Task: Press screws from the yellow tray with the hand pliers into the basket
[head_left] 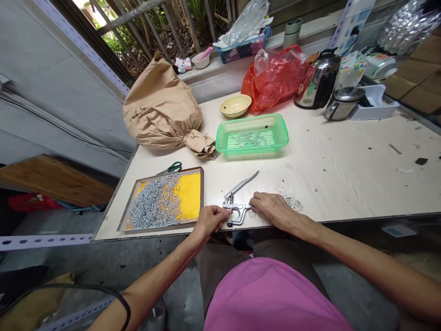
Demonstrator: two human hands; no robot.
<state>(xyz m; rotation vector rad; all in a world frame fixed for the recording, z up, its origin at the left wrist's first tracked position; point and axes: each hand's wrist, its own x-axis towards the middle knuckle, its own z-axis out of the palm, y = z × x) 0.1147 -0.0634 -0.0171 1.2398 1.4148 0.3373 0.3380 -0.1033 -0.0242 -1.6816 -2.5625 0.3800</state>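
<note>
A pair of silver snap pliers [244, 208] lies near the front edge of the table, its upper handle raised away at an angle. My right hand [274, 209] rests on the tabletop with its fingers closed on the end of the lower handle. Thumb and forefinger of my left hand [211, 219] are pinched together at the jaw, beside a small red part; what they hold is too small to make out. Left of that hand, a shallow tray [202, 193] with a yellow bottom contains a heap of small silver metal pieces [149, 204].
Behind the pliers stands a green plastic basket [253, 151] with some metal pieces in it. Green-handled scissors [175, 166] lie behind the tray. Farther back are a tied brown paper sack [161, 108], a yellow bowl [235, 105], a red plastic bag [272, 80] and a kettle [319, 80].
</note>
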